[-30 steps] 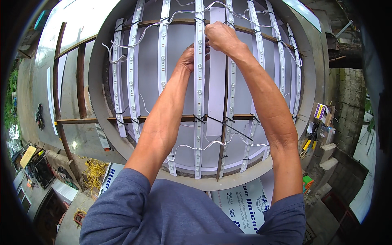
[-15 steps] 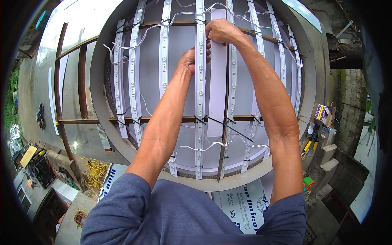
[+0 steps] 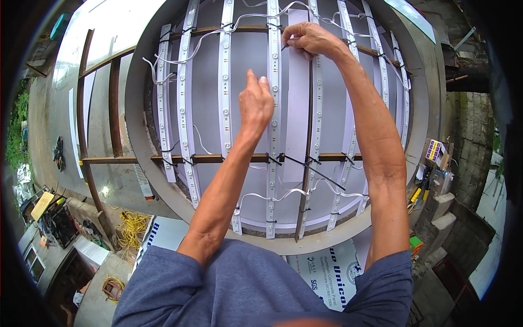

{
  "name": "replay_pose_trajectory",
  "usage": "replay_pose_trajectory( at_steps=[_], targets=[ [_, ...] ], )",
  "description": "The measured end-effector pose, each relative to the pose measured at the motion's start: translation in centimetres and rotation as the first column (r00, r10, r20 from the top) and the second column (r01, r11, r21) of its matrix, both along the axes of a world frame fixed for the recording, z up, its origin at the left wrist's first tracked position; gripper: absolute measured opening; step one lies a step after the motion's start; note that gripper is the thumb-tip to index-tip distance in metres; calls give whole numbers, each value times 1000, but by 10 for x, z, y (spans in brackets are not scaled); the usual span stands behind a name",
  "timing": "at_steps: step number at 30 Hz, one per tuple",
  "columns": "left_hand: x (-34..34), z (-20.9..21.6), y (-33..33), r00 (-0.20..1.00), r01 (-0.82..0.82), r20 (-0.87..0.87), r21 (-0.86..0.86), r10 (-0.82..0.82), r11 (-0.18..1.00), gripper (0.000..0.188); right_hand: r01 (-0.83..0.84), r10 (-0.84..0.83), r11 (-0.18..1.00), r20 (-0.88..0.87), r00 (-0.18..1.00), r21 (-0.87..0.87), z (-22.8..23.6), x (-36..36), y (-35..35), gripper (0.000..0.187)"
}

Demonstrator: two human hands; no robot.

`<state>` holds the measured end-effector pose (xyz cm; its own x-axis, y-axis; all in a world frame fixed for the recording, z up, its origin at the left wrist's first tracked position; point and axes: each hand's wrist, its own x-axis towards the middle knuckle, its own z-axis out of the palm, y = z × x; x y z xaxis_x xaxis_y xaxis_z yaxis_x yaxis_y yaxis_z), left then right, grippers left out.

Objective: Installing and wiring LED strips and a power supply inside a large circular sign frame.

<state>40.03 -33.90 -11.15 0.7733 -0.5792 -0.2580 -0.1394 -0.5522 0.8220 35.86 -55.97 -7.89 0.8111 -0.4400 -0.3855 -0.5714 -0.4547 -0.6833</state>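
A round light box point(image 3: 143, 171) lies before me, crossed by white LED strips on brown metal bars. My right hand point(image 3: 310, 39) is at the upper bar, fingers pinched on a thin black cable tie point(image 3: 284, 47) just right of the middle LED strip point(image 3: 274, 109). Only the tie's dark end shows below the fingertips. My left hand point(image 3: 256, 106) hovers beside that strip, lower down, holding nothing visible, with its index finger stretched out and apart from the thumb. Another long black cable tie point(image 3: 316, 173) sticks out slantwise from the lower bar point(image 3: 245, 158).
White wires point(image 3: 204, 35) loop between the strips. A brown metal frame point(image 3: 114, 109) extends to the left. Tangled yellow cord point(image 3: 131, 226) lies at lower left. Printed panels point(image 3: 321, 272) lie under the box near my body. Tools with yellow handles point(image 3: 418, 195) are at the right.
My left hand has come out from behind the middle strip and moved down and nearer, its index finger now extended. My right hand has shifted slightly up and right. The view has shifted a little.
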Motion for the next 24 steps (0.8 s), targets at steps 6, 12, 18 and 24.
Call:
replay_pose_trajectory(
  at_steps=[6, 12, 18, 24],
  targets=[
    [16, 18, 8, 870, 349, 404, -105, -281, 931, 22, 77, -92, 955, 42, 995, 285, -1, -3, -10, 11],
    [83, -6, -59, 717, 468, 660, -217, -224, 857, 30, 85, -115, 945, 77, 990, 316, -2, -3, -10, 12],
    [95, -15, -96, 765, 618, 470, -343, -441, 707, 20, 129, -155, 939, 58, 986, 317, -5, -6, -14, 12],
    [100, -18, -97, 777, 621, 442, -427, -447, 657, 17, 120, -138, 947, 38, 990, 297, -4, -4, -14, 13]
  ],
)
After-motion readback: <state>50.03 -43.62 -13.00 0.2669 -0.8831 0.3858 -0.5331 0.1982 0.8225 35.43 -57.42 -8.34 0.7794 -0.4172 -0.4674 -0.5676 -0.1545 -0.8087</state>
